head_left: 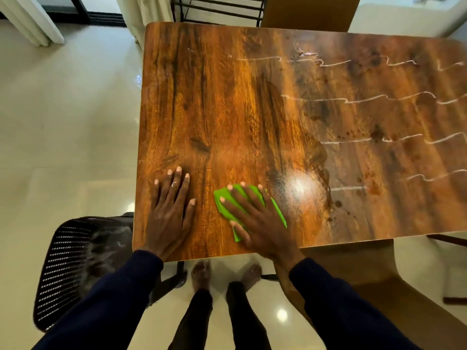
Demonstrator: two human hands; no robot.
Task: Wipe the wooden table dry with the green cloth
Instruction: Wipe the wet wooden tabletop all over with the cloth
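Head view: wooden table (227, 97) fills most of the frame, seen from above. Right hand (255, 221) lies flat on the green cloth (276, 209), fingers spread wide and straight, palm pressing the cloth onto the tabletop near the near edge, a bit right of centre. Cloth mostly covered by the hand, green showing around the fingertips, at the right side and below the thumb. Left hand (171, 213) flat on bare wood just beside the cloth, fingers straight and slightly fanned, holding nothing, ring visible on one finger. Both arms in dark sleeves (336, 306). Right half of table looks wet and glossy, with wavy white streak lines (366, 98) running across it and dark droplets near the wet boundary; left half looks matte. Bright light glare just right of the cloth. Black mesh chair (65, 269) at the left near corner on pale tiled floor (63, 122). Bare feet (202, 274) visible below the table edge
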